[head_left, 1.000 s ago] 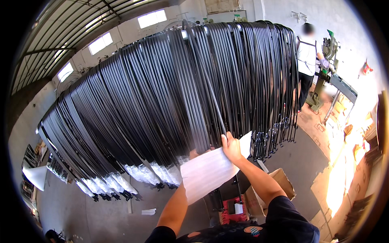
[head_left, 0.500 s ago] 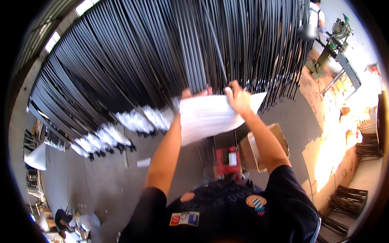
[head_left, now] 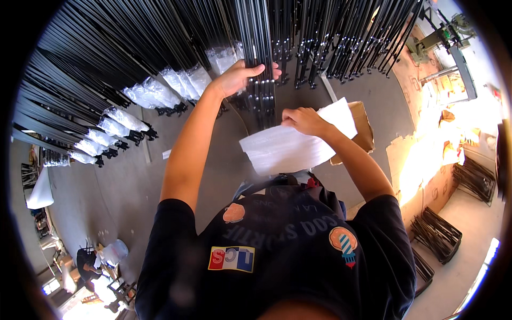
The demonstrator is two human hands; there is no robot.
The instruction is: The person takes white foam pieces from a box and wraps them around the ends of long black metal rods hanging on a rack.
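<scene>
Grey floor spreads below us. At left, white wraps already cover some bundles; centrally, our left hand clasps unwrapped black rods in its grip; our right hand pinches a white sheet near them; farther rods hang bare.

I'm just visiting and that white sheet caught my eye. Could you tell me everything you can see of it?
The white sheet looks thin, soft and slightly translucent, perhaps foam or paper, with faint creases. It is roughly rectangular and slanted, its right end higher. The right hand grips its upper edge, and the forearm crosses over it. It overlaps a cardboard box in view. Whether it touches the black tubes above is unclear.
</scene>
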